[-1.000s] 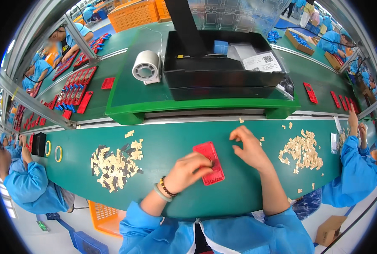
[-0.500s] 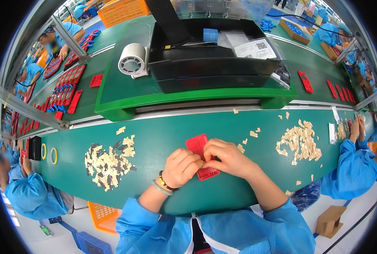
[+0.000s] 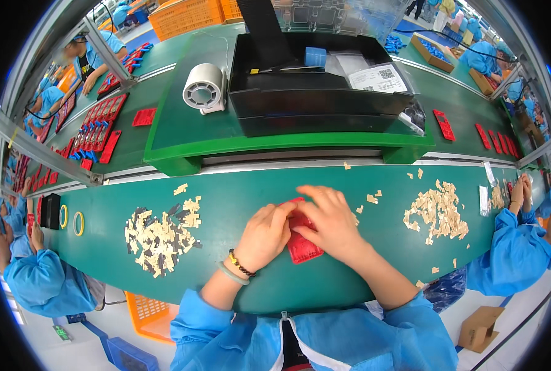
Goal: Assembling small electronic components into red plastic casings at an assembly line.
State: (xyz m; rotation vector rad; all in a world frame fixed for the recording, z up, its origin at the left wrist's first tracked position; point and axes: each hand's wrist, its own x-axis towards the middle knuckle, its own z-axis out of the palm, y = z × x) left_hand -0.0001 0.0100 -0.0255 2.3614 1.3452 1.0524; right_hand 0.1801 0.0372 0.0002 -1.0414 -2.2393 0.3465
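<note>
A red plastic tray-like part [image 3: 304, 248] lies on the green table in front of me, tilted slightly. My left hand [image 3: 264, 236] covers its upper left side, fingers bent and closed, their tips near the part's upper end. Whatever those fingers pinch, if anything, is too small to see. My right hand [image 3: 332, 224] is over the part's upper right, with its thumb apart from the other fingers and red plastic showing between them. Its fingertips come close to those of the left hand. To the left is a pile of cream and black small pieces [image 3: 158, 240].
A heap of beige pieces [image 3: 437, 209] lies to the right, with several strays around it. Beyond the table edge stands a green raised shelf [image 3: 288, 145] bearing a black bin [image 3: 318, 111] and a white fan [image 3: 203, 88]. Yellow tape rings [image 3: 78, 224] sit left. Co-workers are at both sides.
Both hands have moved up the red part, from its middle to its upper end. The right hand's fingers have spread from a pinch. My view has shifted slightly.
</note>
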